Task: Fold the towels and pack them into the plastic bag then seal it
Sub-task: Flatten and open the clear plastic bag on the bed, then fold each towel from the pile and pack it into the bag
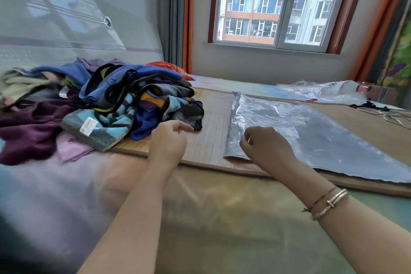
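Observation:
A heap of unfolded towels (106, 100), blue, striped, purple and grey, lies on the left of a wooden board (211, 131). A clear plastic bag (311, 131) lies flat on the board's right half. My left hand (169, 140) hovers at the heap's near right edge, fingers loosely curled, holding nothing that I can see. My right hand (266, 147) rests on the bag's near left corner with fingers bent; whether it pinches the plastic is unclear.
The board lies on a bed with a patterned cover (200, 218). A second crumpled plastic bag (322, 91) and cords (387, 113) lie at the far right. A window (273, 4) is ahead, and a sheer net (66, 18) hangs at left.

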